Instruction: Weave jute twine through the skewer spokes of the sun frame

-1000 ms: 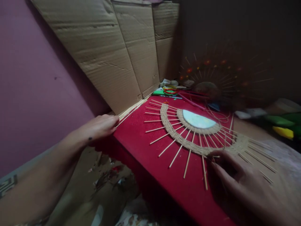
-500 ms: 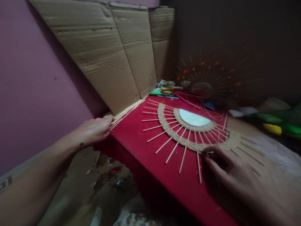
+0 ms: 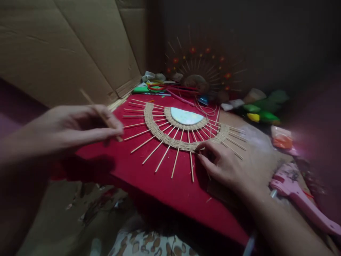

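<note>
A half-round frame of thin wooden sticks with woven twine bands [image 3: 170,141] lies on the red cloth [image 3: 106,165]. Its pale blue half-disc [image 3: 186,116] forms the centre, and the sticks fan out from it. My right hand [image 3: 222,161] pinches at the lower edge of the outer band; what its fingertips grip looks like the twine, partly hidden. Raised over the left of the cloth, my left hand [image 3: 80,124] is closed on a thin wooden stick [image 3: 97,111], which slants up out of the fingers.
A cardboard panel [image 3: 87,39] stands at the left, with more sticks [image 3: 118,103] along its foot. A pink glue gun [image 3: 298,195] lies at the right. Behind are scissors [image 3: 157,87], green and yellow packets [image 3: 263,116] and a flowered stick fan [image 3: 197,67].
My left hand has left the bundle of sticks by the cardboard and come up with one stick. My right hand stays at the woven band. The view has turned to the right.
</note>
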Action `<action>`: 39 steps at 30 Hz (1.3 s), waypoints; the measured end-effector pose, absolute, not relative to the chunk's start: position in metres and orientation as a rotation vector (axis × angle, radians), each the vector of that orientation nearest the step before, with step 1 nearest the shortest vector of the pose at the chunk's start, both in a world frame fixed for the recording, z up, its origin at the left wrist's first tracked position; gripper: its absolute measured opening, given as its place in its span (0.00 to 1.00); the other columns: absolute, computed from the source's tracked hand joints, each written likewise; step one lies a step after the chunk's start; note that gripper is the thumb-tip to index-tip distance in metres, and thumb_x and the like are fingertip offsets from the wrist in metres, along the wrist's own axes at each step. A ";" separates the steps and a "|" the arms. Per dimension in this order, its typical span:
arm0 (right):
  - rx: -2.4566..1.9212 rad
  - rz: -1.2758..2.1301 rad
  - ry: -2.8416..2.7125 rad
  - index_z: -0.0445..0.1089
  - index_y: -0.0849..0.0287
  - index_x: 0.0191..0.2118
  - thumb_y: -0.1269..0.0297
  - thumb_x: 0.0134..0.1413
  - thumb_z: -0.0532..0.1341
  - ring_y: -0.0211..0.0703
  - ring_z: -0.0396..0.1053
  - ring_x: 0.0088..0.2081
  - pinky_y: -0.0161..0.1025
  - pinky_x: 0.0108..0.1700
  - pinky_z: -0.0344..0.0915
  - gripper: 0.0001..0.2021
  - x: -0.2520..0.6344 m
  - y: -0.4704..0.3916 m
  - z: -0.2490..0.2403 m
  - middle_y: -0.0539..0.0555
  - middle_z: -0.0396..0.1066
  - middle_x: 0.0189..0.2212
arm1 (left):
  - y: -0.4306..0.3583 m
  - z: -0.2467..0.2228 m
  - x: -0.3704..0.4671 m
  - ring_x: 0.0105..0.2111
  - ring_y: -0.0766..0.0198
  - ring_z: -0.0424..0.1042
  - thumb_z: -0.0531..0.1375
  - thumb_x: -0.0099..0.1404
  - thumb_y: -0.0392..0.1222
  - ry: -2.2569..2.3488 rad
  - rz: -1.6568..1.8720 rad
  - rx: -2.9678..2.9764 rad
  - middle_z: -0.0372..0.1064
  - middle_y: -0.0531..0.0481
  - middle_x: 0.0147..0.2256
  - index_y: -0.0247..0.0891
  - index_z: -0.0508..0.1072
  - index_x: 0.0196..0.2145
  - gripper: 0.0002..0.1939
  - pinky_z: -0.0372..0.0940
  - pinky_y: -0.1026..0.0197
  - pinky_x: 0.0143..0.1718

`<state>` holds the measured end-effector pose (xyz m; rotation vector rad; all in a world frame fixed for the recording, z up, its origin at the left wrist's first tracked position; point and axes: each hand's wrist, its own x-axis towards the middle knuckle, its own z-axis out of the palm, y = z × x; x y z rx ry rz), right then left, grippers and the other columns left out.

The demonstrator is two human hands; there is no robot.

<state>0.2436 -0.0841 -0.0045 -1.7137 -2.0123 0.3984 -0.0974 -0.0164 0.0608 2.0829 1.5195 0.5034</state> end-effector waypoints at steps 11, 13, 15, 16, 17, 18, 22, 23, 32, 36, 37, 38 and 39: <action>-1.608 0.421 -2.015 0.71 0.59 0.37 0.70 0.53 0.57 0.39 0.65 0.31 0.36 0.34 0.59 0.07 0.244 -0.082 -0.004 0.53 0.71 0.31 | 0.016 0.045 0.075 0.27 0.64 0.75 0.55 0.66 0.36 0.977 0.212 1.946 0.76 0.49 0.29 0.35 0.67 0.47 0.11 0.68 0.62 0.26; -1.600 0.427 -2.003 0.71 0.60 0.37 0.70 0.53 0.57 0.39 0.65 0.31 0.36 0.34 0.59 0.07 0.244 -0.082 -0.004 0.53 0.71 0.30 | 0.021 0.038 0.079 0.24 0.65 0.74 0.55 0.66 0.36 0.987 0.184 1.909 0.75 0.49 0.28 0.34 0.68 0.44 0.10 0.66 0.63 0.23; -1.597 0.424 -1.999 0.71 0.60 0.37 0.70 0.54 0.57 0.39 0.65 0.31 0.36 0.34 0.59 0.07 0.244 -0.082 -0.004 0.53 0.71 0.31 | 0.023 0.032 0.078 0.22 0.66 0.72 0.56 0.64 0.36 0.964 0.193 1.876 0.74 0.50 0.26 0.34 0.69 0.40 0.07 0.64 0.64 0.21; -1.600 0.421 -2.001 0.71 0.60 0.37 0.70 0.54 0.57 0.38 0.65 0.31 0.36 0.34 0.59 0.07 0.244 -0.082 -0.005 0.53 0.72 0.31 | 0.023 0.029 0.076 0.22 0.67 0.72 0.58 0.63 0.37 0.936 0.219 1.870 0.73 0.50 0.25 0.35 0.69 0.38 0.05 0.64 0.65 0.21; -1.600 0.417 -2.003 0.72 0.60 0.37 0.70 0.54 0.57 0.38 0.65 0.31 0.36 0.34 0.59 0.07 0.245 -0.082 -0.005 0.53 0.72 0.31 | 0.023 0.026 0.074 0.23 0.67 0.72 0.59 0.61 0.37 0.896 0.256 1.876 0.73 0.51 0.25 0.35 0.70 0.36 0.04 0.65 0.65 0.22; -1.598 0.415 -2.008 0.72 0.60 0.37 0.70 0.54 0.57 0.38 0.65 0.31 0.36 0.34 0.59 0.07 0.245 -0.082 -0.006 0.53 0.72 0.32 | 0.022 0.023 0.071 0.24 0.67 0.72 0.60 0.60 0.38 0.844 0.303 1.892 0.73 0.51 0.25 0.35 0.70 0.34 0.04 0.66 0.65 0.23; -1.581 0.395 -2.024 0.72 0.61 0.35 0.70 0.55 0.57 0.38 0.65 0.31 0.35 0.33 0.58 0.07 0.245 -0.081 -0.009 0.54 0.73 0.33 | 0.019 0.012 0.060 0.28 0.67 0.73 0.62 0.59 0.39 0.668 0.467 2.034 0.74 0.52 0.28 0.35 0.72 0.31 0.04 0.69 0.65 0.31; -1.583 0.386 -2.028 0.72 0.61 0.35 0.70 0.55 0.57 0.38 0.65 0.31 0.35 0.33 0.57 0.06 0.245 -0.081 -0.009 0.53 0.73 0.33 | 0.018 0.009 0.059 0.29 0.67 0.73 0.62 0.59 0.39 0.647 0.495 2.077 0.74 0.52 0.28 0.35 0.73 0.31 0.04 0.70 0.66 0.32; -1.627 0.367 -2.048 0.73 0.61 0.35 0.70 0.55 0.58 0.37 0.65 0.30 0.35 0.32 0.57 0.06 0.245 -0.079 -0.009 0.52 0.73 0.32 | 0.017 0.004 0.058 0.29 0.69 0.73 0.62 0.61 0.37 0.562 0.549 2.304 0.75 0.53 0.29 0.35 0.75 0.34 0.04 0.68 0.68 0.33; -1.647 0.357 -2.062 0.73 0.60 0.35 0.69 0.56 0.57 0.37 0.66 0.31 0.35 0.33 0.58 0.07 0.246 -0.080 -0.009 0.52 0.73 0.33 | 0.019 0.002 0.059 0.28 0.69 0.73 0.61 0.62 0.38 0.573 0.550 2.381 0.75 0.52 0.29 0.35 0.75 0.34 0.05 0.68 0.67 0.31; -1.650 0.359 -2.068 0.74 0.60 0.36 0.69 0.57 0.57 0.37 0.66 0.31 0.35 0.33 0.58 0.07 0.246 -0.080 -0.009 0.52 0.73 0.34 | 0.019 0.001 0.059 0.28 0.68 0.73 0.61 0.62 0.39 0.573 0.549 2.399 0.75 0.52 0.29 0.35 0.75 0.34 0.05 0.67 0.66 0.32; -1.653 0.364 -2.070 0.74 0.60 0.36 0.68 0.58 0.57 0.37 0.66 0.32 0.35 0.33 0.58 0.08 0.246 -0.080 -0.010 0.52 0.73 0.34 | 0.020 0.001 0.059 0.28 0.68 0.73 0.61 0.62 0.39 0.573 0.548 2.419 0.75 0.52 0.29 0.35 0.75 0.34 0.05 0.67 0.66 0.32; -1.654 0.370 -2.073 0.74 0.60 0.37 0.68 0.58 0.57 0.37 0.67 0.32 0.35 0.33 0.58 0.08 0.245 -0.080 -0.010 0.52 0.73 0.35 | 0.019 0.001 0.059 0.28 0.68 0.73 0.60 0.62 0.38 0.569 0.543 2.440 0.75 0.51 0.29 0.35 0.75 0.35 0.05 0.67 0.65 0.32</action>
